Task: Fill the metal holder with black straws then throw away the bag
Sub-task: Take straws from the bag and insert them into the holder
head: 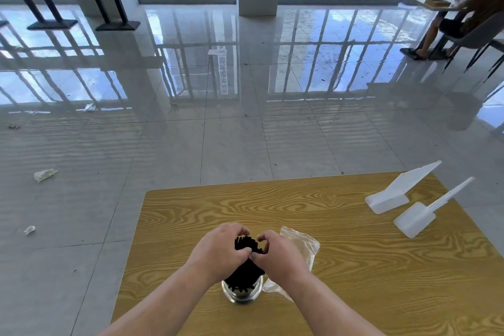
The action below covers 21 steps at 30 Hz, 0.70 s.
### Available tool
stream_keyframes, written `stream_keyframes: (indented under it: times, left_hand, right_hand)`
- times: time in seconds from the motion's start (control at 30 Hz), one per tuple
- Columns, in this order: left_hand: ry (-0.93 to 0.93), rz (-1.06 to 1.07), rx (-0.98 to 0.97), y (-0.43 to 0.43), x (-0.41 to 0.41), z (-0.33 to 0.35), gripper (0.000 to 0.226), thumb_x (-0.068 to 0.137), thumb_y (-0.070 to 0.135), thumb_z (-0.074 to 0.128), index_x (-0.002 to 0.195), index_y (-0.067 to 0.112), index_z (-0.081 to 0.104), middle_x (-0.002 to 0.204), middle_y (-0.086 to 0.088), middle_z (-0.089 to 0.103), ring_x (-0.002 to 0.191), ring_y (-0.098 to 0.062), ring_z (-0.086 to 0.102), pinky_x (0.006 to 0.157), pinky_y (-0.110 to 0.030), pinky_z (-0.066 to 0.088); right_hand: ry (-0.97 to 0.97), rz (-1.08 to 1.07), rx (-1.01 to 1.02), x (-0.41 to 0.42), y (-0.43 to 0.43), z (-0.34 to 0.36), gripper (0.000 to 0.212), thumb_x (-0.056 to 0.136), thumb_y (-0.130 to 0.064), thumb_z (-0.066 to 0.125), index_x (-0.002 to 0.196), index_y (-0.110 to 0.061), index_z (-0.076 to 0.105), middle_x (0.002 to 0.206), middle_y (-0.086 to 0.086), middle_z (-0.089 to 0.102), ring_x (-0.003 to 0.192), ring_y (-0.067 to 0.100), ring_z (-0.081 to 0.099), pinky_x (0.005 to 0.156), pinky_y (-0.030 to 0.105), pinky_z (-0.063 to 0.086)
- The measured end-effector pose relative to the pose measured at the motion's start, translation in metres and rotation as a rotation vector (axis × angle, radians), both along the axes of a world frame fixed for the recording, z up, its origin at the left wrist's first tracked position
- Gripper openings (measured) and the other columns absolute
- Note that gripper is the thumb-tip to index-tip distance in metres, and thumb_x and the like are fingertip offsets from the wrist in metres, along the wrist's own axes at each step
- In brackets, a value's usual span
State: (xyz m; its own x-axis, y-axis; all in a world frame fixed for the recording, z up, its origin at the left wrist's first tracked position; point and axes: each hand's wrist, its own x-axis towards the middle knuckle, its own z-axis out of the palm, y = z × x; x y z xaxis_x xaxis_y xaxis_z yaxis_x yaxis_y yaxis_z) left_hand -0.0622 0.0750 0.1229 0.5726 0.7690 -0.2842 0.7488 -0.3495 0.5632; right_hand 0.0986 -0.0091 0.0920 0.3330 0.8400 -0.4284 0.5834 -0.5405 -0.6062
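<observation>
A round metal holder stands on the wooden table near its front edge. A bundle of black straws stands in it, tops spreading above the rim. My left hand and my right hand are wrapped around the upper part of the bundle from either side, fingers curled on the straws. A clear plastic bag lies crumpled on the table just behind and under my right hand.
Two white plastic scoops lie at the table's far right. Beyond the table is a glossy tiled floor with paper scraps. A seated person is at a table far right. Pillars and windows stand at the back.
</observation>
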Motion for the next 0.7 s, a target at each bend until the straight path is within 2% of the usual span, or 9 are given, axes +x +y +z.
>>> stream_keyframes:
  times: [0.07, 0.2, 0.23, 0.37, 0.47, 0.57, 0.7]
  left_hand:
    - [-0.001, 0.002, 0.004, -0.001, -0.001, 0.001, 0.042, 0.093, 0.043, 0.069, 0.134, 0.036, 0.065, 0.138, 0.016, 0.065, 0.122, -0.005, 0.060, 0.099, -0.023, 0.048]
    - [-0.008, 0.020, 0.004, -0.001, -0.007, 0.003, 0.040, 0.093, 0.044, 0.069, 0.133, 0.039, 0.065, 0.138, 0.018, 0.064, 0.121, -0.003, 0.059, 0.095, -0.021, 0.045]
    - [-0.013, 0.025, 0.006, 0.000, -0.008, 0.003, 0.040, 0.092, 0.044, 0.069, 0.132, 0.040, 0.065, 0.137, 0.018, 0.064, 0.120, -0.002, 0.059, 0.094, -0.020, 0.044]
    - [-0.033, 0.032, 0.011, 0.002, -0.013, 0.007, 0.038, 0.093, 0.045, 0.070, 0.130, 0.041, 0.065, 0.134, 0.019, 0.065, 0.117, 0.000, 0.061, 0.094, -0.020, 0.047]
    - [-0.040, 0.034, 0.016, 0.003, -0.012, 0.011, 0.038, 0.093, 0.045, 0.070, 0.130, 0.040, 0.066, 0.133, 0.021, 0.066, 0.115, 0.001, 0.061, 0.094, -0.020, 0.049]
    - [-0.040, 0.026, 0.023, 0.002, -0.009, 0.015, 0.039, 0.093, 0.046, 0.070, 0.131, 0.040, 0.066, 0.134, 0.021, 0.066, 0.116, 0.002, 0.060, 0.091, -0.019, 0.046]
    - [-0.034, 0.002, 0.030, 0.000, -0.003, 0.021, 0.042, 0.092, 0.050, 0.070, 0.133, 0.041, 0.065, 0.137, 0.022, 0.065, 0.120, 0.001, 0.059, 0.094, -0.020, 0.045]
  right_hand:
    - [-0.008, 0.013, 0.009, -0.002, 0.003, 0.000, 0.039, 0.092, -0.042, 0.070, 0.129, -0.034, 0.064, 0.100, -0.009, 0.074, 0.081, 0.006, 0.070, 0.057, 0.022, 0.050]
    - [-0.010, -0.005, 0.045, -0.005, 0.006, -0.002, 0.007, 0.093, -0.033, 0.067, 0.096, -0.031, 0.073, 0.083, -0.011, 0.074, 0.074, 0.005, 0.070, 0.061, 0.027, 0.058]
    - [-0.012, -0.001, 0.059, -0.006, 0.006, -0.002, 0.006, 0.093, -0.031, 0.067, 0.090, -0.032, 0.072, 0.079, -0.011, 0.073, 0.072, 0.005, 0.069, 0.059, 0.024, 0.056]
    - [-0.037, 0.048, 0.103, -0.001, 0.002, 0.001, 0.025, 0.091, -0.026, 0.071, 0.071, -0.040, 0.064, 0.072, -0.014, 0.070, 0.065, -0.002, 0.065, 0.052, 0.015, 0.045]
    - [-0.069, 0.089, 0.082, 0.006, 0.002, 0.010, 0.019, 0.093, -0.027, 0.072, 0.077, -0.036, 0.068, 0.074, -0.014, 0.070, 0.065, 0.001, 0.063, 0.052, 0.015, 0.042]
    - [-0.077, 0.117, 0.063, 0.014, 0.004, 0.023, 0.009, 0.093, -0.026, 0.073, 0.085, -0.030, 0.075, 0.080, -0.011, 0.073, 0.069, 0.005, 0.065, 0.055, 0.016, 0.046]
    - [-0.069, 0.147, 0.072, 0.028, 0.008, 0.051, 0.014, 0.092, -0.024, 0.075, 0.079, -0.030, 0.073, 0.074, -0.008, 0.071, 0.052, 0.002, 0.058, 0.046, 0.016, 0.044]
